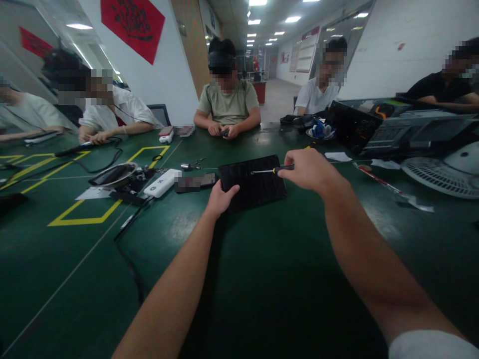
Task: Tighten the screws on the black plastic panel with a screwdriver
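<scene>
Grip: left hand (220, 198) pinches flat black rectangular panel (258, 188) corner, right hand (309, 169) wraps slim yellow-black screwdriver (269, 171); I'd pin panel, steady tip.

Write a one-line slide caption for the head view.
Left hand grips a black panel on the green table; right hand holds a screwdriver over it.

No text could be read. A red wall hanging (132, 25) bore dark brush characters, too blurred to decipher; the hallway notice boards (307, 52) were equally illegible.
</scene>
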{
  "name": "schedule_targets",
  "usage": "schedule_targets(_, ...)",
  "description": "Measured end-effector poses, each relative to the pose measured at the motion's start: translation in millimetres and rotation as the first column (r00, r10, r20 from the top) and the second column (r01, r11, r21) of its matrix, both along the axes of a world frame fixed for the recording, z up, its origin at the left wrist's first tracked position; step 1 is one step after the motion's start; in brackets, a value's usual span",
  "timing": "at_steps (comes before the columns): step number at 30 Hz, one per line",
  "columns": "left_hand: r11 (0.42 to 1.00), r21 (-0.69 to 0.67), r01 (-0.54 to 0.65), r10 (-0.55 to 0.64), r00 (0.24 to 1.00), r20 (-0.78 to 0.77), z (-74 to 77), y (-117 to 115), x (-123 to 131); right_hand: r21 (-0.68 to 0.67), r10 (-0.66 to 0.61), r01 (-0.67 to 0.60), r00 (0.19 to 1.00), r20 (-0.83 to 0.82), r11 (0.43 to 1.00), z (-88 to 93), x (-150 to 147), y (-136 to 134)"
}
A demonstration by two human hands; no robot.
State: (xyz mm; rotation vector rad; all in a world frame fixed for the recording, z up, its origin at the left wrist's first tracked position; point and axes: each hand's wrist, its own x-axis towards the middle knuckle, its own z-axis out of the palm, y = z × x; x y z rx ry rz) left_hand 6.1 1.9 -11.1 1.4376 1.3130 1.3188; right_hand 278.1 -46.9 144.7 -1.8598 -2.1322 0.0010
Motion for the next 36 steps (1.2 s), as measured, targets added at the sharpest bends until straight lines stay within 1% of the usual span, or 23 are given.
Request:
schedule_targets(3,1.0,0.002,0.0,0.0,1.0,0.009,-0.1,0,0,0.009,0.013,-0.013,1.0,-0.005,1.0,-0.9,2,1)
schedule_targets(10,1.0,0.006,0.0,0.0,1.0,-0.002,0.7,-1,1,0.009,-0.01,0.01,1.0,-0.008,1.0,0.3,1,0)
schedule_targets(12,1.0,0.01,-0.009,0.009,1.0,-0.01,0.0,0,1,-0.011,-0.021,0.021,1.0,0.004,1.0,1.8,-1,-1)
schedule_targets(15,1.0,0.014,-0.02,0.02,1.0,-0.011,-2.5,1,1,-0.081,-0.044,0.047,0.998,0.047,0.996,2.9,-4,-1)
schedule_targets(18,1.0,0.018,-0.025,0.025,1.0,-0.005,-5.3,3,-1,-0.19,-0.051,0.071,0.993,0.109,0.979,1.5,-5,1)
schedule_targets(21,1.0,0.017,-0.021,0.021,1.0,0.009,-6.7,4,-1,-0.296,0.035,0.004,0.991,0.127,0.955,-0.2,-2,3)
schedule_targets(23,1.0,0.017,-0.017,0.017,1.0,0.015,-6.7,4,-1,-0.32,0.106,-0.065,0.988,0.113,0.945,0.6,2,3)
schedule_targets(26,1.0,0.023,-0.014,0.014,1.0,0.009,-5.7,4,-1,-0.25,0.14,-0.11,0.985,0.104,0.962,4.8,8,0)
schedule_targets(29,1.0,0.023,-0.017,0.017,1.0,0.008,-4.8,4,0,-0.119,0.085,-0.075,0.993,0.082,0.99,9.2,11,-3)
schedule_targets(31,1.0,0.019,-0.019,0.019,1.0,0.01,-5.0,4,0,-0.067,0.034,-0.03,0.998,0.059,0.997,10.4,11,-3)
schedule_targets(33,1.0,0.015,-0.019,0.018,1.0,0.011,-5.9,5,0,-0.065,-0.004,0.007,0.999,0.049,0.998,10.1,11,-2)
schedule_targets(36,1.0,0.017,-0.014,0.014,1.0,0.015,-7.4,6,-1,-0.098,-0.01,0.014,0.999,0.045,0.995,8.0,10,1)
